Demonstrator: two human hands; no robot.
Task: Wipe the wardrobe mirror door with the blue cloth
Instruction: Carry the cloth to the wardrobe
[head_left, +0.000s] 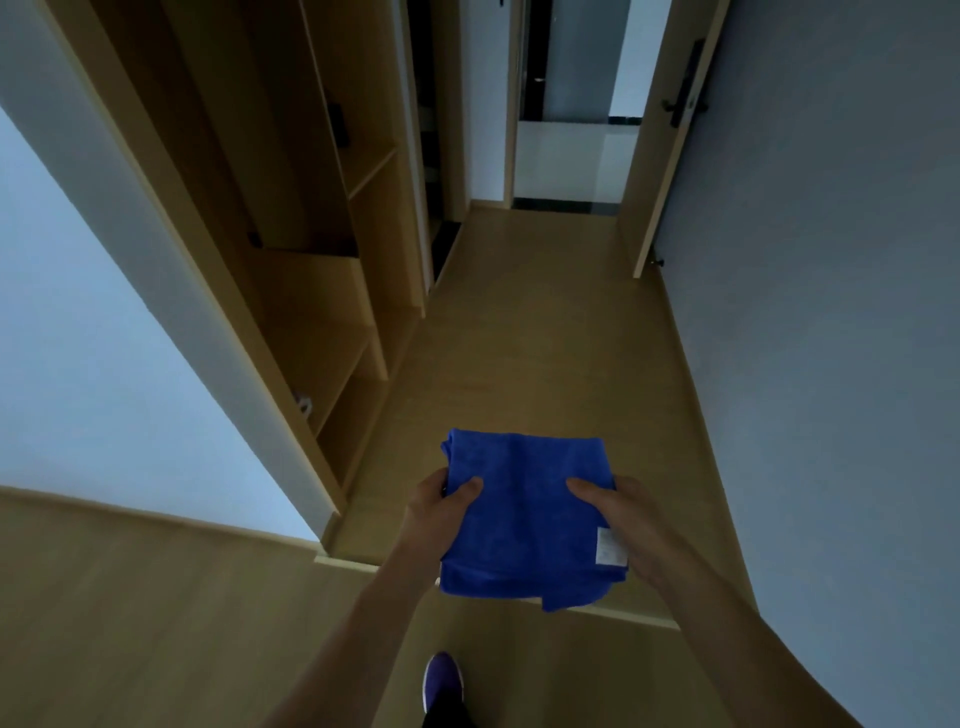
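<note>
Cloth (524, 514) (blue, folded) held by left hand (441, 512) and right hand (623, 525).

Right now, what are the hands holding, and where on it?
Both hold the folded blue cloth: the left hand grips its left edge, the right hand its right edge, thumbs on top.

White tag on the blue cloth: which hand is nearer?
Right. The right hand grips the blue cloth at the edge bearing the white tag; the left hand grips the opposite edge.
</note>
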